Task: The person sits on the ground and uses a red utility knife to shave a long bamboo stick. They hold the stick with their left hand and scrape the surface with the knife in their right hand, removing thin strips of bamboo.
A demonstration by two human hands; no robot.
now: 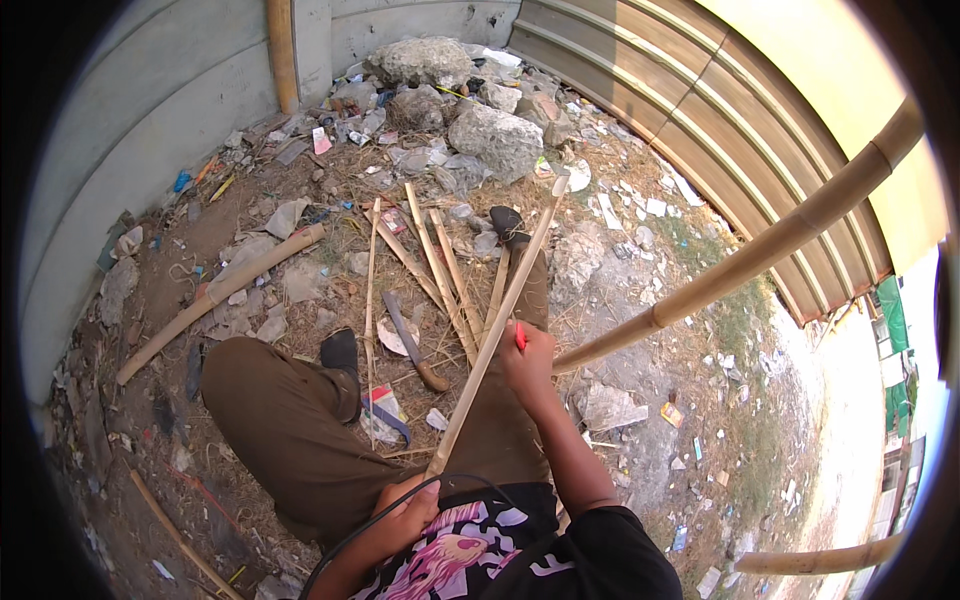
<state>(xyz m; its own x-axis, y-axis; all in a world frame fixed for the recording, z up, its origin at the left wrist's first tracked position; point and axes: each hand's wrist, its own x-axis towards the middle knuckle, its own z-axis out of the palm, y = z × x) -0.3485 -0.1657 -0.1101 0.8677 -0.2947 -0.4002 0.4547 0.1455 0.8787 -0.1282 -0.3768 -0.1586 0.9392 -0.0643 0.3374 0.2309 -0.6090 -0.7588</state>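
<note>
A long split bamboo strip (pixel 497 330) slants from my lap up past my right leg. Its lower end is in my left hand (pixel 408 512), whose fingers are closed round it near my waist. My right hand (pixel 529 368) is closed at the strip's middle, gripping a small red object (pixel 520 337) against its edge; most of that object is hidden by the fingers, so its kind is unclear. A machete (pixel 408 335) with a wooden handle lies on the ground between my legs. Several more bamboo strips (pixel 440 265) lie just beyond it.
A thick bamboo pole (pixel 720 275) rises at the right, and another pole piece (pixel 820 560) is at lower right. A split bamboo length (pixel 220 300) lies left. Rocks (pixel 497 140) and litter spread before a concrete wall (pixel 170 130) and a corrugated metal fence (pixel 690 110).
</note>
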